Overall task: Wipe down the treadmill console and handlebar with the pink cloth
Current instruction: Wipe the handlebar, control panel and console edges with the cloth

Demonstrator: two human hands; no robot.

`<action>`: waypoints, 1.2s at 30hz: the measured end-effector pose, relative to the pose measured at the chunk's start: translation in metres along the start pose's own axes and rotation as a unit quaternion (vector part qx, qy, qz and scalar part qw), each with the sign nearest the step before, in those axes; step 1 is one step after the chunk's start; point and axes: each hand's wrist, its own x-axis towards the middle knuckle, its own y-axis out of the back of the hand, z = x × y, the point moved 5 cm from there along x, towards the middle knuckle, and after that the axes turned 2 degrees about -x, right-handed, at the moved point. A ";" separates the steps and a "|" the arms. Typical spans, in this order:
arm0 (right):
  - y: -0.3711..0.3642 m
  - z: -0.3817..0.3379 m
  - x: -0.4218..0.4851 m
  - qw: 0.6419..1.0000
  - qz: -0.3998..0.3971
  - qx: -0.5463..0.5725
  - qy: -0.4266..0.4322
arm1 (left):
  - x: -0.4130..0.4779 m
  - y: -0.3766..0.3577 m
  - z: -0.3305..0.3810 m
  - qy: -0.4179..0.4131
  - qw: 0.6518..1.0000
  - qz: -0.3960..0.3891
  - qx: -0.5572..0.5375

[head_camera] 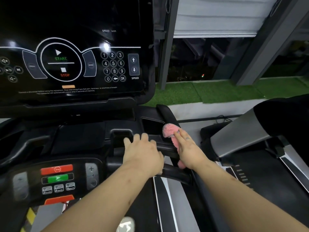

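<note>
The black treadmill console (71,47) fills the upper left, with a START/STOP dial, a number pad and speed arrows. Below it runs the black handlebar (173,173), curving toward the right side rail. My right hand (189,148) presses the fluffy pink cloth (168,131) flat against the right end of the handlebar; pink fabric also shows under my wrist. My left hand (142,151) rests on the bar just left of it, fingers spread over the black plastic, holding no cloth.
A lower control panel (56,178) with red stop and green start buttons sits at lower left. Another treadmill's grey upright (237,136) stands close on the right. Green artificial turf (209,92) and dark windows lie beyond.
</note>
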 end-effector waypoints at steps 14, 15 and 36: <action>0.028 -0.032 0.115 0.999 0.029 -0.008 0.024 | 0.021 -0.015 -0.012 0.023 0.998 -0.057 -0.031; 0.027 -0.032 0.122 0.999 0.028 -0.010 0.018 | 0.021 -0.014 -0.012 0.022 0.997 -0.057 -0.036; 0.008 -0.021 -0.048 0.993 0.021 0.033 0.108 | 0.008 0.004 -0.012 0.036 0.990 -0.039 -0.132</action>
